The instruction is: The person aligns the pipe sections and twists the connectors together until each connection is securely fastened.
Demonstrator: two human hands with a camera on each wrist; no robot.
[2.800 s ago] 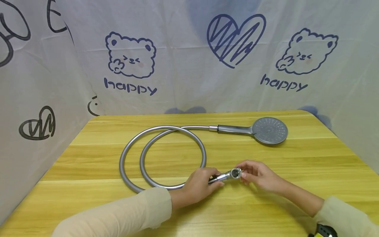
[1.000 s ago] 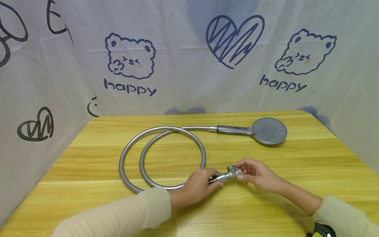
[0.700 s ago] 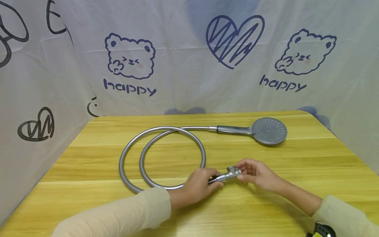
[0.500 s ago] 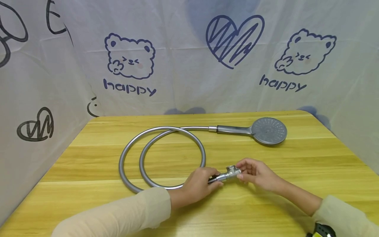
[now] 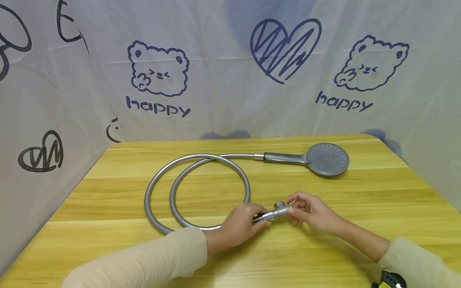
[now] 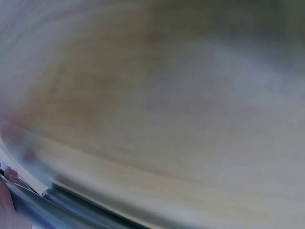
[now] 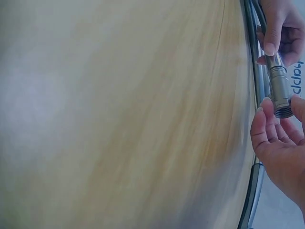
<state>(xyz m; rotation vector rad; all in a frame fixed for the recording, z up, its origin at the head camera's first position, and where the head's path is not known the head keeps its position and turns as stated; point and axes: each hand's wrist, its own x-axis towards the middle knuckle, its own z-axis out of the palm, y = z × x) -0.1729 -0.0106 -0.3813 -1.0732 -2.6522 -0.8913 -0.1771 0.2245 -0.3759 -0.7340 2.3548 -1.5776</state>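
In the head view my left hand grips the end of a grey shower hose near the table's front. A small chrome tee fitting sits on that hose end, its short side port pointing up. My right hand pinches the fitting's free end between thumb and fingers. The right wrist view shows the fitting between both hands, its threaded open end toward my right hand. Only a bit of my left hand and the hose shows in the left wrist view.
The hose lies in two loops on the wooden table. It runs back to a grey shower head, which lies face up at the back right. White cloth with drawings hangs behind and at both sides.
The tee fitting has turned on the hose end: its round opening faced the camera at first, and now the side port points up. The right fingers shift on it; the left hand stays in place.
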